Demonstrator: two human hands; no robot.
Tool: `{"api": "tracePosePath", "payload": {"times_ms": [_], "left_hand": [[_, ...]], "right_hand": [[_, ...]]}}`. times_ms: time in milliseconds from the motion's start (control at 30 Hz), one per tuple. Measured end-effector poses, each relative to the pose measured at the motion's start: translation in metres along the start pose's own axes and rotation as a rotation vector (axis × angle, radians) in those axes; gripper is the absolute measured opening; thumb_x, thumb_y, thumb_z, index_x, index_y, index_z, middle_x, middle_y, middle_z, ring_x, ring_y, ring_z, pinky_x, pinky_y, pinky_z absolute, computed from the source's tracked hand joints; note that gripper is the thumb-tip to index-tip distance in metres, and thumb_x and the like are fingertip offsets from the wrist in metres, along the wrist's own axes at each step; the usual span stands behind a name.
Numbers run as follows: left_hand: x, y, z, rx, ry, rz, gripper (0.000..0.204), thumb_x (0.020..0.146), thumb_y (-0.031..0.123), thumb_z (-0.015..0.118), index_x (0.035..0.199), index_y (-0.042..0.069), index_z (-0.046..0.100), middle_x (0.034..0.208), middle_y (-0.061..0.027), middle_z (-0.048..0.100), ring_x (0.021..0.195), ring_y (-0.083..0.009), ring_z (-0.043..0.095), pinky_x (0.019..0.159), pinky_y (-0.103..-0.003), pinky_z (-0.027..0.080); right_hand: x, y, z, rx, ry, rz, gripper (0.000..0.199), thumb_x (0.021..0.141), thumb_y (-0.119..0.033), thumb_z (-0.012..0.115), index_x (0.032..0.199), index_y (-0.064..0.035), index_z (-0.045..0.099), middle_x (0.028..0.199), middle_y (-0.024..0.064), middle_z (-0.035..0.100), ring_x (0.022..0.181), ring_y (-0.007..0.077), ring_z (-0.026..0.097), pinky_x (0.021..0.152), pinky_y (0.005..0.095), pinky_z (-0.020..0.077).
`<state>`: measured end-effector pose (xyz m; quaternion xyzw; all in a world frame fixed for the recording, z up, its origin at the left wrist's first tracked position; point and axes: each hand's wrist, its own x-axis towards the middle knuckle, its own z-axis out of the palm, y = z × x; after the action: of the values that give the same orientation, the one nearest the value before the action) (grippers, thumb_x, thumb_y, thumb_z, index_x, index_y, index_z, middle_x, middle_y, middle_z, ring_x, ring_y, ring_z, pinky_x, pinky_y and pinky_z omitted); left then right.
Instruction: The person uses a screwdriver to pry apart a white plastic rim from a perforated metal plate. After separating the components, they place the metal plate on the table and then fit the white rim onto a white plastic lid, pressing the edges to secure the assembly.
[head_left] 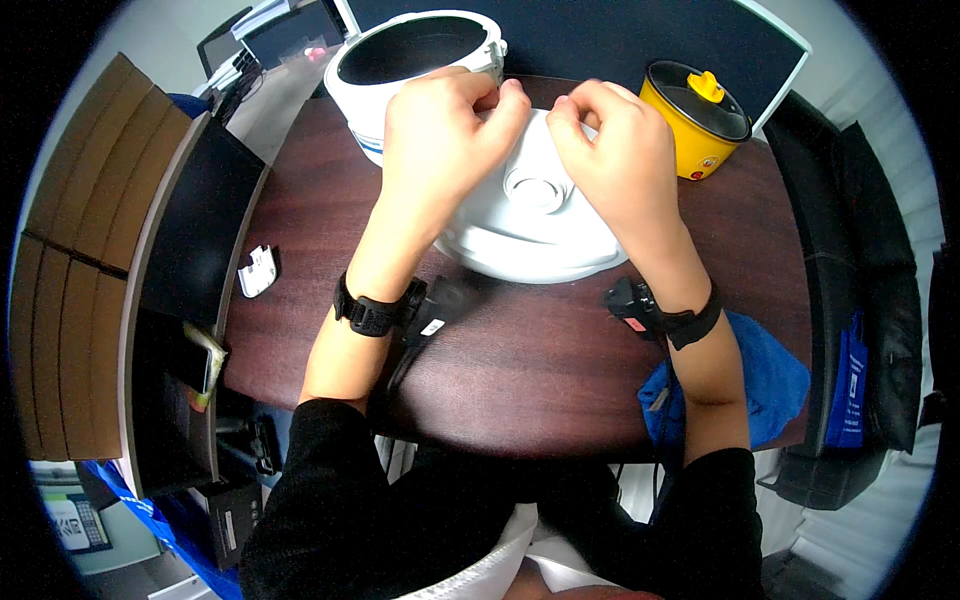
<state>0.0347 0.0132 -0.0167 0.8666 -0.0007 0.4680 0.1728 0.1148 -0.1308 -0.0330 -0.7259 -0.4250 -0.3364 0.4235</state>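
My left hand (pixel 447 130) and my right hand (pixel 622 150) are both closed, fingers curled in with the thumbs against them, over the far part of a white appliance lid (pixel 530 250). The lid lies on the table and has a raised round part in its middle. What the fingers pinch, if anything, is hidden behind them. Just behind my left hand stands a white round pot, like a rice cooker body (pixel 362 112), open at the top with a dark inside. Black bands with small devices are strapped on both wrists.
A yellow electric pot (pixel 690 130) with a dark lid stands at the far right. A blue cloth (pixel 765 375) lies by my right forearm. On the left are a small white object (pixel 258 272) and a shelf unit (pixel 190 240). A dark panel (pixel 620 50) rises behind the brown table (pixel 520 380).
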Motion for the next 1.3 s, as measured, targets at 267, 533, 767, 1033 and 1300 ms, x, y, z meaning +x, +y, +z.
{"api": "tracePosePath", "payload": {"times_ms": [267,533,767,1033,1300], "left_hand": [[-0.002,0.003,-0.006,0.015,-0.044,-0.099,0.034,0.080,0.028,0.063,0.061,0.000,0.067,0.051,-0.0152,0.057,0.048,-0.0282,0.060,0.053,-0.037,0.049],[-0.002,0.005,-0.007,-0.002,-0.048,-0.137,0.030,0.076,0.025,0.061,0.062,-0.001,0.067,0.051,-0.0167,0.057,0.047,-0.0290,0.060,0.052,-0.037,0.050],[-0.003,0.006,-0.008,-0.018,-0.039,-0.140,0.030,0.076,0.025,0.061,0.062,-0.001,0.067,0.052,-0.0170,0.057,0.048,-0.0296,0.060,0.052,-0.037,0.049],[-0.003,0.001,-0.013,-0.023,-0.114,-0.178,0.035,0.086,0.027,0.058,0.069,-0.001,0.069,0.056,-0.0164,0.060,0.052,-0.0271,0.062,0.055,-0.036,0.049],[-0.010,-0.009,-0.009,-0.032,-0.034,-0.253,0.035,0.087,0.025,0.058,0.066,-0.002,0.069,0.053,-0.0158,0.059,0.047,-0.0260,0.060,0.054,-0.036,0.048]], "right_hand": [[0.000,-0.002,0.001,0.060,-0.009,0.010,0.024,0.078,-0.019,0.069,0.066,-0.0004,0.061,0.067,0.0167,0.064,0.059,0.0347,0.064,0.054,0.0407,0.0512],[0.001,-0.005,-0.002,0.078,-0.037,0.015,0.025,0.077,-0.017,0.070,0.064,0.0009,0.059,0.064,0.0184,0.061,0.056,0.0355,0.062,0.051,0.0402,0.0489],[0.001,-0.004,-0.002,0.091,-0.063,0.022,0.025,0.078,-0.017,0.069,0.065,0.0015,0.059,0.064,0.0187,0.061,0.056,0.0355,0.062,0.051,0.0402,0.0486],[0.005,0.010,-0.004,0.199,-0.158,0.215,0.025,0.083,-0.018,0.065,0.071,0.0026,0.064,0.065,0.0192,0.062,0.055,0.0320,0.063,0.052,0.0362,0.0478],[0.003,0.021,0.000,0.063,-0.137,0.130,0.026,0.086,-0.018,0.062,0.071,0.0034,0.064,0.065,0.0192,0.061,0.055,0.0268,0.063,0.053,0.0343,0.0466]]}}
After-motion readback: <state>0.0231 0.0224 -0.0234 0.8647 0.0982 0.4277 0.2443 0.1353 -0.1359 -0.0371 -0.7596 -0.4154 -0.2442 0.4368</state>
